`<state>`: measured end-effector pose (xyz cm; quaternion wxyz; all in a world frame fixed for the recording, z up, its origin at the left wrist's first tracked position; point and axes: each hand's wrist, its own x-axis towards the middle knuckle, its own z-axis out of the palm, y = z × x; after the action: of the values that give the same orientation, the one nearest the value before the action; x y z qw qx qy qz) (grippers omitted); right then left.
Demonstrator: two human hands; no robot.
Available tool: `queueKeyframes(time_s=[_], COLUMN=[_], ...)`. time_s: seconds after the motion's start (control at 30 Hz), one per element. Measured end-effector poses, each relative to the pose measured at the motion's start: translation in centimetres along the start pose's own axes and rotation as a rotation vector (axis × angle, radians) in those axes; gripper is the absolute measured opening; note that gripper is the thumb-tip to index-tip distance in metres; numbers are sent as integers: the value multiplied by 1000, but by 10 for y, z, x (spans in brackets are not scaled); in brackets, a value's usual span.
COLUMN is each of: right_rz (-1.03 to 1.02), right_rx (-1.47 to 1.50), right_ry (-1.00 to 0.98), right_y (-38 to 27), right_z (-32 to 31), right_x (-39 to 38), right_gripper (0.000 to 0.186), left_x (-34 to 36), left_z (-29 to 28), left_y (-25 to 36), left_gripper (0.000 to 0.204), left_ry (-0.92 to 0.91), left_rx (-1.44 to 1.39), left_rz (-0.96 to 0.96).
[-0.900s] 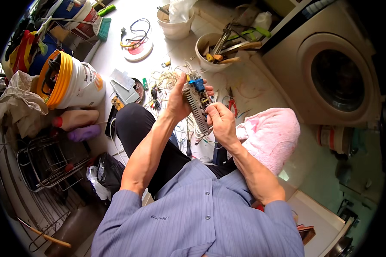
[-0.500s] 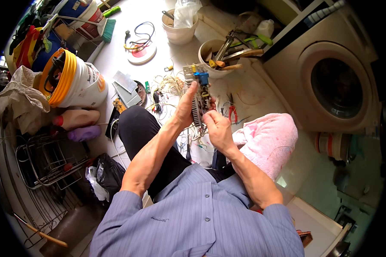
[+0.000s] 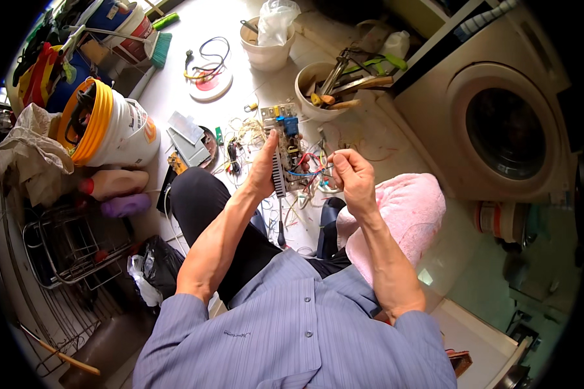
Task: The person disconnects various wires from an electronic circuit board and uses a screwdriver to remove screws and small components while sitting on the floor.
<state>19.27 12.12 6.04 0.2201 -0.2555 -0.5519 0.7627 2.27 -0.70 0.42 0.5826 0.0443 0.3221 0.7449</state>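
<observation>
Green rectangular circuit board (image 3: 287,149) with a ribbed metal heat sink stands upright, gripped by the left hand (image 3: 265,174). Just right of it, the right hand (image 3: 352,176) pinches thin coloured wires (image 3: 308,170) trailing from the board.

A white plastic bucket with an orange-printed label (image 3: 126,126) lies tipped at left, an orange squeeze bottle (image 3: 113,183) and a purple bottle (image 3: 124,205) lying just below it
</observation>
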Motion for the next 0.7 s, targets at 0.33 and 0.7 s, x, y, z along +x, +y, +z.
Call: queueKeyframes(time_s=[0.33,0.7], right_rz=[-18,-56], right_rx=[-136,-148], right_ry=[13,-18], right_y=[9,11], right_z=[-1,-4], right_x=[-6,-6], right_gripper=[17,18], left_x=[6,-2], left_z=[1,6], left_y=[4,9], left_gripper=[67,57], left_ry=[-3,28], left_rx=[-17,65], left_rz=[-15,2])
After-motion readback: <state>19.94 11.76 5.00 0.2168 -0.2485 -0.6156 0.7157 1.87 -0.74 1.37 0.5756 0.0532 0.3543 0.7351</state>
